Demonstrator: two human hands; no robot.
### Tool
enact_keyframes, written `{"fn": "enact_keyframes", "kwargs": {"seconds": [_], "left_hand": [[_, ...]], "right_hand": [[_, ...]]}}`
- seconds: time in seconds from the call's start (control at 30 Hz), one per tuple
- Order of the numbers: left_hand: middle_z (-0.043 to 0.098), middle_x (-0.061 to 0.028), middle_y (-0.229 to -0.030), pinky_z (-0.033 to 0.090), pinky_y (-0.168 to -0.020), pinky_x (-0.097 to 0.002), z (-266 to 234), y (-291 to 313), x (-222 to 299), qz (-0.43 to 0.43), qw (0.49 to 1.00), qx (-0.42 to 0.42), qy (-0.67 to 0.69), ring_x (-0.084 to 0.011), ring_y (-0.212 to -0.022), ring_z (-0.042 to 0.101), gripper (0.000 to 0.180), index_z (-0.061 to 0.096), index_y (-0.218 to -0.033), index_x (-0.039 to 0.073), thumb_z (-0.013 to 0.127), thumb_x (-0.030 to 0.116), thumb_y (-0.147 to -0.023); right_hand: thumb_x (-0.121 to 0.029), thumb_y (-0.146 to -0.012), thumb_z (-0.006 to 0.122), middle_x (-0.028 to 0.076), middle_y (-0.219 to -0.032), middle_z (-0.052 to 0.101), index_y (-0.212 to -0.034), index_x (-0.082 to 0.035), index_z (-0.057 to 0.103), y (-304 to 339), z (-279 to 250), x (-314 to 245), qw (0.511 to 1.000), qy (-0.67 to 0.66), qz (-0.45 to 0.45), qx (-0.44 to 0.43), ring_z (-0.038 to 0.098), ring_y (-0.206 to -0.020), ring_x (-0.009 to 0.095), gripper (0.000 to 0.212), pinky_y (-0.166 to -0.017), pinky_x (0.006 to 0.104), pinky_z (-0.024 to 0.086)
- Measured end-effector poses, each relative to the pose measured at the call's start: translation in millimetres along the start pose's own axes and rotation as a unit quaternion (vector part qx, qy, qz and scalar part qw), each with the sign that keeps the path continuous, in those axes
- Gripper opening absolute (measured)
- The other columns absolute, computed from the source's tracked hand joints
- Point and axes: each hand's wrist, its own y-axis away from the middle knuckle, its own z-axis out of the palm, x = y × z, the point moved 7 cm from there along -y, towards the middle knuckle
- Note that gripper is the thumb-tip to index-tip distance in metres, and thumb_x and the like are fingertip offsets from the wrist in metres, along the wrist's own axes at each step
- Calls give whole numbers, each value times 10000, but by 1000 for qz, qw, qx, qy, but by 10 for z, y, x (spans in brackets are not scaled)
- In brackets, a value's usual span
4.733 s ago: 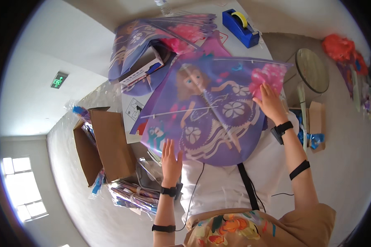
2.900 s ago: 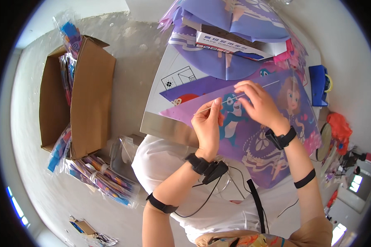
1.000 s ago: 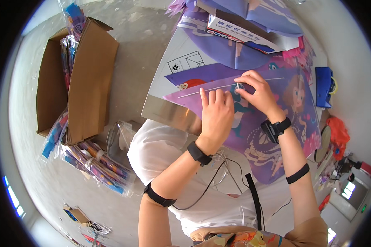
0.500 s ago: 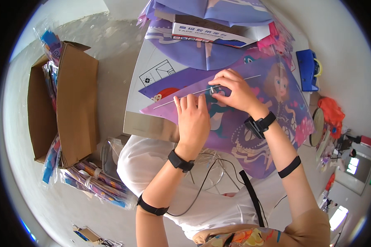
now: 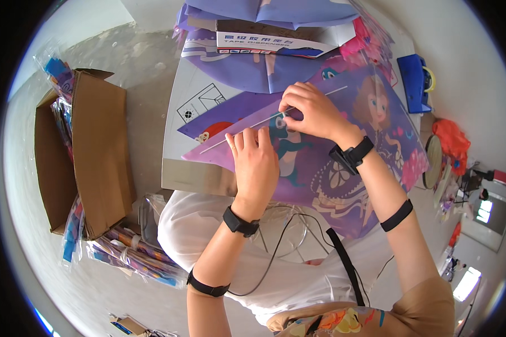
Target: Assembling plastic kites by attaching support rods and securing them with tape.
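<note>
A purple printed sheet (image 5: 371,151) of thin film, with a cartoon figure in a gown, lies over the table edge and my lap. Along its far edge runs a thin white rod (image 5: 213,146). My left hand (image 5: 256,168) rests on the sheet just below the rod, fingers stretched out and fingertips close to it. Over the rod's middle, my right hand (image 5: 312,112) has thumb and forefinger brought together in a pinch. A tiny pale bit shows at those fingertips, too small to name. More purple printed film (image 5: 225,115) lies underneath.
Beyond the sheet stands a white tape dispenser box (image 5: 264,42), with folded purple film (image 5: 275,12) over it. A blue tape dispenser (image 5: 413,84) is at the right. On the left, an open cardboard box (image 5: 101,151) holds wrapped packs; bundled packs (image 5: 135,255) lie below it.
The whole view has shifted slightly, so the table things appear a little further left. Both hands keep nearly the same places on the sheet, the right still pinching at the rod.
</note>
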Motion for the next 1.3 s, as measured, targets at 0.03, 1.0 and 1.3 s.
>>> {"fn": "enact_keyframes", "kwargs": {"seconds": [0.03, 1.0, 1.3], "left_hand": [[488, -162, -1035, 304, -1078, -623, 2, 1, -7, -3, 1000, 0, 0, -373, -1040, 479, 464, 511, -1225, 21, 639, 4, -780], [488, -171, -1065, 303, -1074, -633, 16, -12, 0, -5, 1000, -3, -7, -383, -1078, 474, 479, 496, -1240, 25, 634, 13, -781], [490, -174, -1090, 301, -1072, -636, 19, -22, 7, -9, 1000, -8, -5, -386, -1112, 467, 478, 492, -1237, 23, 631, 8, -779]], "right_hand": [[-75, -713, 715, 34, -892, 593, -818, -67, 586, 2, -4, 25, 1000, -1, 0, 0, 567, -914, 244, 166, -847, 370, 460], [-95, -732, 700, 37, -857, 580, -801, -71, 561, 10, -64, 122, 1000, -22, 13, 6, 574, -883, 246, 158, -812, 375, 478], [-99, -744, 683, 50, -864, 574, -809, -67, 562, -36, -9, 98, 1000, -28, 6, 0, 579, -891, 264, 141, -786, 386, 491]]}}
